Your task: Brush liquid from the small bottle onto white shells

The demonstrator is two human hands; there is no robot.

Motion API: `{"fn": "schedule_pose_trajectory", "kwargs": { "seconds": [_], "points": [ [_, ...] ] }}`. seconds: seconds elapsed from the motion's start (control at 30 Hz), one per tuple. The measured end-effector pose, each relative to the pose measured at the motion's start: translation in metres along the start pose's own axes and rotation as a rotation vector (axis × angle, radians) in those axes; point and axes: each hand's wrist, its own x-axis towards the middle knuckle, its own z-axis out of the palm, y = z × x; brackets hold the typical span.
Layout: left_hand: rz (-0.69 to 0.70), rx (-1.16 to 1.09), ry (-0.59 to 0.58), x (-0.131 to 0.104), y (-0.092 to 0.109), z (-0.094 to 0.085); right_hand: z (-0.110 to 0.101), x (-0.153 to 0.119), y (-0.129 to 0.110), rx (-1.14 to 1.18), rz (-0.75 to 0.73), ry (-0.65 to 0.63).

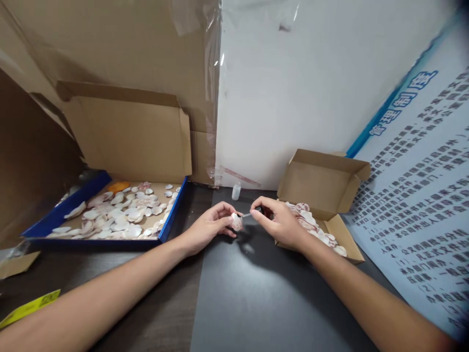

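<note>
The left hand is pinching a shell; the right hand is clamping a thin applicator, its long axis pointing left to the shell's edge.

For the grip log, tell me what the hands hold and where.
The left hand pinches a shell by its left edge; the right hand grips a thin tool near its dark end.

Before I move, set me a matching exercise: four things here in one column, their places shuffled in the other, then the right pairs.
1. Blue-sided box
2. Plain brown box
3. Single shell
4. Translucent container

A. At the foot of the white panel
B. On the left side
C. In the left hand
D. Beside the printed sheet

Pairs: 1-B, 2-D, 3-C, 4-A
</note>
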Motion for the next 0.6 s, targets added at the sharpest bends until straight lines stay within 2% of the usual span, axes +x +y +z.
{"fn": "schedule_pose_trajectory", "kwargs": {
  "seconds": [0.1, 0.27, 0.4, 0.6],
  "points": [
    [0.001, -0.007, 0.008, -0.0001, 0.0002, 0.0001, 0.0036, -0.001, 0.0041, 0.044, -0.008, 0.071],
    [-0.044, 0.03, -0.002, -0.0008, 0.0026, -0.0006, 0.0032, -0.002, 0.001, 0.004, -0.01, -0.037],
    [-0.07, 0.025, -0.009, -0.0006, 0.0038, -0.0006, 0.0031, -0.0029, 0.0019, 0.014, -0.067, -0.011],
    [-0.074, 0.053, -0.015, -0.0011, 0.0048, 0.0, 0.0036, -0.0032, 0.0032, -0.041, -0.081, -0.05]
  ]
}}
